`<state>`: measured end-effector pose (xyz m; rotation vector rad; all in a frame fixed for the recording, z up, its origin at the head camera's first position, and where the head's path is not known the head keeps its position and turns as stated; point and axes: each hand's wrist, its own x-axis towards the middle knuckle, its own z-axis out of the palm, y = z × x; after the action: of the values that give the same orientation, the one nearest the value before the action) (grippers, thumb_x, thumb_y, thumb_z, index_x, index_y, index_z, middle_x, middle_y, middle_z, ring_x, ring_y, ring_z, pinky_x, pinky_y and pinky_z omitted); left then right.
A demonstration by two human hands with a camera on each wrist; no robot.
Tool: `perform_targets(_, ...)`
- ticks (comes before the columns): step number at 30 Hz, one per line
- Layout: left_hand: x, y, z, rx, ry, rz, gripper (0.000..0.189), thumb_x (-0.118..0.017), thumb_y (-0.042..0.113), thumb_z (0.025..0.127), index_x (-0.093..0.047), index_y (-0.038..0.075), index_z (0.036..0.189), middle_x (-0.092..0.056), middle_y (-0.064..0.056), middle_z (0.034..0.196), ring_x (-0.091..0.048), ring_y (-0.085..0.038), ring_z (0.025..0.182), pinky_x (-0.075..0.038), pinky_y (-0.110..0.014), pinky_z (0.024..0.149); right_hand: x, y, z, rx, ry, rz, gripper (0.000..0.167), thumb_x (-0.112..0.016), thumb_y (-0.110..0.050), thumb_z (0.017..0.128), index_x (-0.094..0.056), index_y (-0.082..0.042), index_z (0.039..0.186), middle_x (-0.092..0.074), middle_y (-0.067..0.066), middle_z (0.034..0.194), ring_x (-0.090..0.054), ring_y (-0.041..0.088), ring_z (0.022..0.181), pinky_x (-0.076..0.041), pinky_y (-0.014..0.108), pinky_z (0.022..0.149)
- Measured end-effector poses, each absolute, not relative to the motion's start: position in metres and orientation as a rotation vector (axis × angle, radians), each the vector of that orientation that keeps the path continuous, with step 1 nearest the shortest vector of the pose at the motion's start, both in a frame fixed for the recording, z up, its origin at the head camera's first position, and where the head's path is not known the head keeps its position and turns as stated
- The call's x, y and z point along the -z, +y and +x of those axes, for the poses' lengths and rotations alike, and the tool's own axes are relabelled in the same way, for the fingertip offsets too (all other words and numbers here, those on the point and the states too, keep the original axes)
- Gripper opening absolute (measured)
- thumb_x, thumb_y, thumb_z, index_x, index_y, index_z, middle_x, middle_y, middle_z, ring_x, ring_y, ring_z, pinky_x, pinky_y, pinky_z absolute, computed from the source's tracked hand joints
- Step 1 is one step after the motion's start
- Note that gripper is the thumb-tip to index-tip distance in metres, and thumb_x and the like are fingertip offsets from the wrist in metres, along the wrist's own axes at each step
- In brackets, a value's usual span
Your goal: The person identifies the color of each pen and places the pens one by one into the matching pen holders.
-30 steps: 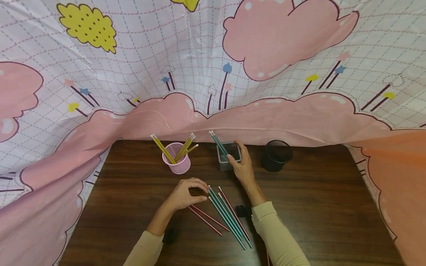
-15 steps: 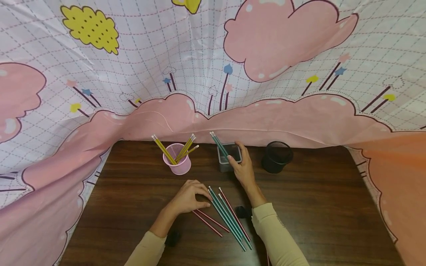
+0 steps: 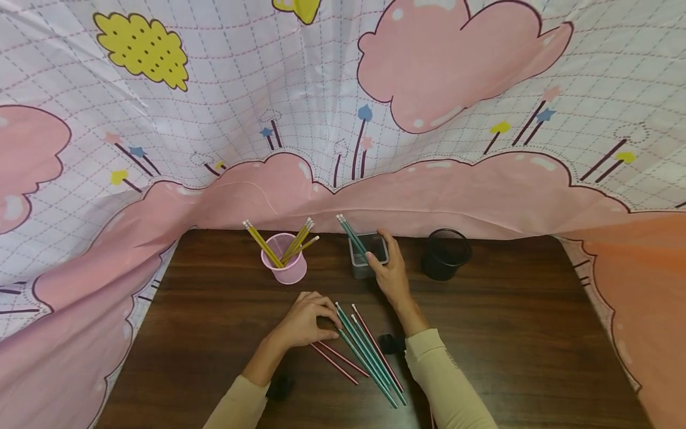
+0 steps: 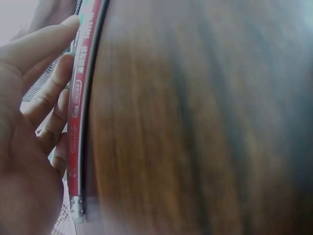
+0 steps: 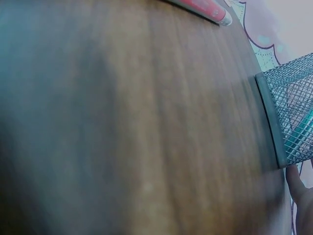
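Note:
In the head view my left hand [image 3: 308, 322] is at the upper part of a teal pencil [image 3: 354, 345], thumb and index finger pinching it. More teal pencils lie beside it. A red pencil [image 4: 78, 112] crosses in front of the left fingers in the left wrist view. My right hand [image 3: 392, 271] grips the grey square mesh pencil holder [image 3: 363, 269], thumb at the near rim and fingers along its right side. Teal pencils [image 3: 351, 233] with white erasers lean out of that holder to the left, close to the right thumb.
A pink mesh cup [image 3: 289, 273] with several yellow pencils [image 3: 262, 243] stands back left. The round black mesh cup [image 3: 442, 262] is right of the grey holder. Red pencils [image 3: 334, 363] lie on the brown table [image 3: 514, 333], and a patterned cloth [image 3: 450, 196] hangs behind.
My left hand has moved slightly right and down, its fingertips closing on the teal pencil. The right hand stays on the grey holder.

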<state>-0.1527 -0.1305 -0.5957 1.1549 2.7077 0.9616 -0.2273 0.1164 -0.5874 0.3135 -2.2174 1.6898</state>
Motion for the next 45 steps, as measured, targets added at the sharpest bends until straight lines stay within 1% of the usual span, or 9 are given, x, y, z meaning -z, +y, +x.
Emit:
perform_targets(5,0.597,-0.13,-0.152,-0.938,2.713,1.146,0.017,-0.089,0.035,0.072,-0.08,0.033,0.086,-0.062,0.017,0.093,-0.051,-0.007,0.097,-0.034,-0.042,0.098,0.589,0.116,-0.228,-1.678,-2.198,0.328,0.06,-0.071,-0.012,0.092,-0.045,-0.011,0.147,-0.05,0.014,0.142,-0.045,0.034,0.132,-0.031,0.052,0.11)
perform_targets(8,0.598,-0.131,-0.151,-0.943,2.711,1.156,0.016,-0.089,0.034,0.072,-0.08,0.033,0.085,-0.062,0.018,0.093,-0.051,-0.007,0.096,-0.034,-0.042,0.098,0.599,0.116,-0.232,-1.666,-2.212,0.32,0.06,-0.071,-0.017,0.093,-0.045,-0.018,0.147,-0.05,0.008,0.143,-0.045,0.03,0.132,-0.032,0.049,0.111)
perform_targets(14,0.598,-0.134,-0.151,-0.989,2.696,1.167,0.014,-0.088,0.032,0.074,-0.079,0.031,0.084,-0.063,0.017,0.093,-0.051,-0.006,0.095,-0.034,-0.044,0.098,0.598,0.114,-0.231,-1.676,-2.22,0.311,0.06,-0.071,-0.018,0.093,-0.045,-0.017,0.147,-0.049,0.008,0.143,-0.046,0.03,0.132,-0.033,0.048,0.11)
perform_targets(21,0.596,-0.137,-0.153,-1.094,2.618,1.125,0.011,-0.086,0.03,0.077,-0.078,0.029,0.084,-0.065,0.019,0.092,-0.051,-0.004,0.095,-0.033,-0.044,0.098,0.592,0.113,-0.23,-1.691,-2.222,0.335,0.06,-0.068,-0.014,0.095,-0.042,-0.009,0.148,-0.045,0.013,0.147,-0.039,0.031,0.138,-0.027,0.056,0.113)
perform_targets(27,0.593,-0.137,-0.156,-1.185,2.545,1.078,0.008,-0.082,0.029,0.082,-0.075,0.029,0.086,-0.065,0.021,0.089,-0.053,-0.005,0.096,-0.031,-0.044,0.098,0.564,0.112,-0.218,-1.703,-2.219,0.335,0.058,-0.067,-0.008,0.094,-0.042,0.002,0.145,-0.046,0.021,0.145,-0.039,0.036,0.137,-0.027,0.057,0.113)
perform_targets(31,0.593,-0.139,-0.156,-1.224,2.524,1.059,0.007,-0.08,0.029,0.084,-0.074,0.027,0.089,-0.063,0.018,0.091,-0.055,-0.006,0.096,-0.031,-0.043,0.098,0.558,0.112,-0.215,-1.708,-2.224,0.331,0.058,-0.067,-0.007,0.093,-0.042,0.002,0.145,-0.046,0.021,0.145,-0.039,0.036,0.137,-0.027,0.057,0.113)
perform_targets(38,0.594,-0.14,-0.157,-1.276,2.501,1.101,0.004,-0.076,0.027,0.087,-0.073,0.025,0.088,-0.067,0.02,0.088,-0.058,-0.005,0.097,-0.03,-0.04,0.098,0.559,0.112,-0.215,-1.716,-2.232,0.337,0.058,-0.067,-0.009,0.094,-0.042,0.002,0.145,-0.045,0.021,0.146,-0.038,0.035,0.138,-0.026,0.057,0.114)
perform_targets(41,0.593,-0.141,-0.158,-1.295,2.48,1.068,0.005,-0.077,0.026,0.087,-0.074,0.024,0.091,-0.068,0.02,0.085,-0.059,-0.005,0.094,-0.033,-0.038,0.097,0.558,0.112,-0.215,-1.719,-2.237,0.337,0.058,-0.066,-0.011,0.095,-0.042,0.002,0.145,-0.044,0.02,0.146,-0.037,0.034,0.139,-0.026,0.056,0.114)
perform_targets(45,0.587,-0.144,-0.159,-1.396,2.394,0.98,0.008,-0.076,0.021,0.088,-0.075,0.019,0.096,-0.071,0.012,0.09,-0.062,-0.008,0.092,-0.045,-0.037,0.092,0.558,0.112,-0.214,-1.712,-2.234,0.332,0.057,-0.066,-0.011,0.096,-0.042,0.003,0.145,-0.045,0.02,0.146,-0.038,0.033,0.139,-0.026,0.054,0.114)
